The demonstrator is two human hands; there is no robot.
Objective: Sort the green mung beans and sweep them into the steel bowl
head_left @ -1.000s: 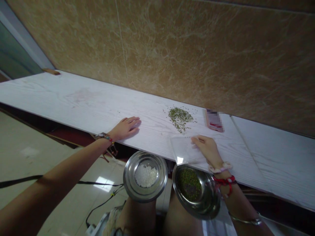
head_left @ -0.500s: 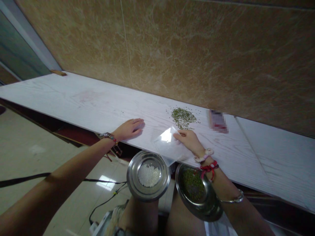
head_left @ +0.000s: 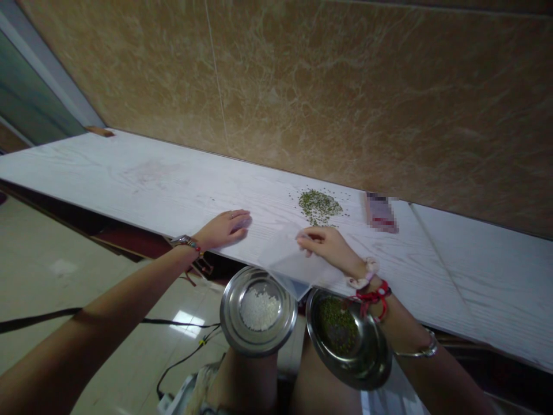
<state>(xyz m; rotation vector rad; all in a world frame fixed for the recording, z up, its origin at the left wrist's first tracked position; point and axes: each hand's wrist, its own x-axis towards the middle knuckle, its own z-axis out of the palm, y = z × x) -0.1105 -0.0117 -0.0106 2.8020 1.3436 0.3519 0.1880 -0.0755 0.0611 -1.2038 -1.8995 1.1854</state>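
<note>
My left hand [head_left: 224, 229] lies flat on the white wood-grain tabletop [head_left: 190, 178], fingers stretched out, holding nothing. Between the fingertips of my right hand [head_left: 322, 245] is a clear plastic sheet [head_left: 285, 259], pinched near its far edge. The sheet's near corner reaches over the table's front edge, by the steel bowls. Just beyond my right hand, a loose patch of green beans [head_left: 318, 206] is spread on the table. A steel bowl of white grains [head_left: 259, 308] rests at my knee, left of a second steel bowl [head_left: 371, 351] holding green beans.
A phone [head_left: 380, 213], partly blurred out, lies right of the beans near the marbled wall [head_left: 280, 86]. A small brown block [head_left: 100, 131] sits at the table's far left end. Black cables [head_left: 181, 321] run above the tiled floor on the left.
My right hand has moved left with the plastic sheet, swinging the sheet toward the bowl of white grains. My left hand stays flat on the table. The view has shifted slightly.
</note>
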